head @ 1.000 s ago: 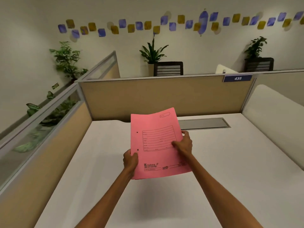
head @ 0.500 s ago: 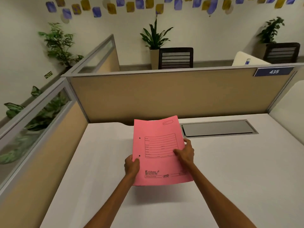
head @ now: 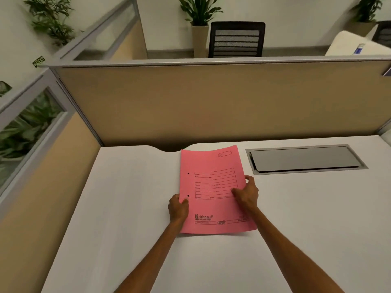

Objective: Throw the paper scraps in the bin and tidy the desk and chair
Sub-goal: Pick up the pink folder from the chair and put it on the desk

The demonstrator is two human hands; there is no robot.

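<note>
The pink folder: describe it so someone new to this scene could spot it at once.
On the white desk boxed in by tan partitions, look near the back edge, just left of the grey metal flap. The pink folder is there, gripped by the left hand and right hand. It is the only coloured thing on the desk, with a printed form on its cover.

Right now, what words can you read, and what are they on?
"Krishna": printed near the bottom of the pink folder, held by the left hand and right hand.
The folder's form lines and other small print: too small to read.
Green wall sign: blurred, unreadable.
</note>
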